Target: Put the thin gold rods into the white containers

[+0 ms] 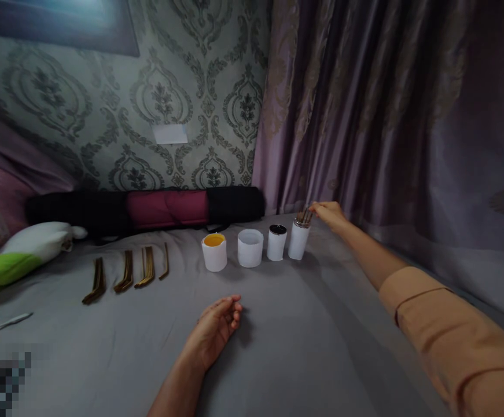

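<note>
Four white cups stand in a row on the grey sheet: one with a yellow inside [214, 251], an empty-looking one [250, 247], one with a dark inside [276, 242], and the rightmost cup [298, 238] holding several thin dark sticks. My right hand [330, 214] reaches out to that rightmost cup, fingertips pinched at the stick tops. My left hand [217, 328] rests on the sheet in front of the cups, fingers loosely curled, holding nothing. Several brown bent straws [125, 272] lie in small groups to the left.
A black and maroon rolled bag [147, 209] lies along the wall behind the cups. A white and green pillow [21, 255] sits at the left. A purple curtain [386, 116] hangs close on the right. A thin white tool [4, 325] lies near the left edge.
</note>
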Demonstrator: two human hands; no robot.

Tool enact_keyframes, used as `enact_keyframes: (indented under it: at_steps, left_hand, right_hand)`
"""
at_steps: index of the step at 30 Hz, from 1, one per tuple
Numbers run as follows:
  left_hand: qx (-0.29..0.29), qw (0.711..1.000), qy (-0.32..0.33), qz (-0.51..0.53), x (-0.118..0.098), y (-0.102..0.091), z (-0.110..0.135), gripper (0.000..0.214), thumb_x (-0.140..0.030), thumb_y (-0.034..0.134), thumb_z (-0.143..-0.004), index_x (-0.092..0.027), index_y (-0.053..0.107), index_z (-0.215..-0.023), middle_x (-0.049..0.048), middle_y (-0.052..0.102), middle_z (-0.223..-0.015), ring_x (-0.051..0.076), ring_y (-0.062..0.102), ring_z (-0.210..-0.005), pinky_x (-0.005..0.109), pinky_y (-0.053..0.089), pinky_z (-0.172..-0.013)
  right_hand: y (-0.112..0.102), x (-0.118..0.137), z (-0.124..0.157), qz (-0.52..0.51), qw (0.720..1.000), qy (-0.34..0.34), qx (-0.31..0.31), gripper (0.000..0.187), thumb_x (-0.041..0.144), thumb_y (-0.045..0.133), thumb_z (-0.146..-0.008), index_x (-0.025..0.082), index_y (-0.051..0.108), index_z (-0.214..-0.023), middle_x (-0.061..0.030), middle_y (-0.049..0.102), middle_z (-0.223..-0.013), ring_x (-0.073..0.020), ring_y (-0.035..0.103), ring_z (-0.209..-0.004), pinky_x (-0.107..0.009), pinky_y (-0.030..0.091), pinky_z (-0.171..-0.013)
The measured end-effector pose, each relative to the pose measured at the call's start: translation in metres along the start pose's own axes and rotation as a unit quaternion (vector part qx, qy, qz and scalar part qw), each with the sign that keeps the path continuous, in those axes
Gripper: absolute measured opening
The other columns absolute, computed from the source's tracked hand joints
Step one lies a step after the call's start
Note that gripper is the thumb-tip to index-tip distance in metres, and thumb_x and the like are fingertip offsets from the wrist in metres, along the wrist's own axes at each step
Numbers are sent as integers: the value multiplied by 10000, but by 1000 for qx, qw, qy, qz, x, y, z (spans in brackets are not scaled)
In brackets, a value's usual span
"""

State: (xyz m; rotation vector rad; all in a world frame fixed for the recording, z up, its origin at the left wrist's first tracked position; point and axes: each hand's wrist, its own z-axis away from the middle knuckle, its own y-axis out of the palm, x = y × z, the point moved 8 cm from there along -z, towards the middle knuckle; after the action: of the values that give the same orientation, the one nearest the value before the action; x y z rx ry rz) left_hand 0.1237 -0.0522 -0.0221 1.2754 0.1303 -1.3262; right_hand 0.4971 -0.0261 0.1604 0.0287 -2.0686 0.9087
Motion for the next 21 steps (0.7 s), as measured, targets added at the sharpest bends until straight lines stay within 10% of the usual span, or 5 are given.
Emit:
enact_keyframes:
  at_steps: [21]
  left_hand:
    - [9, 1000, 4, 1, 0, 0, 0, 121, -146, 496, -778, -91, 555, -868, 44, 574, -670, 68, 526, -525, 176, 424, -475]
  right_hand:
    - [-20, 10, 8, -93, 995, 4, -18, 298, 341, 441, -746, 145, 647, -834, -62, 642, -724, -91, 537, -510, -205, 415, -471]
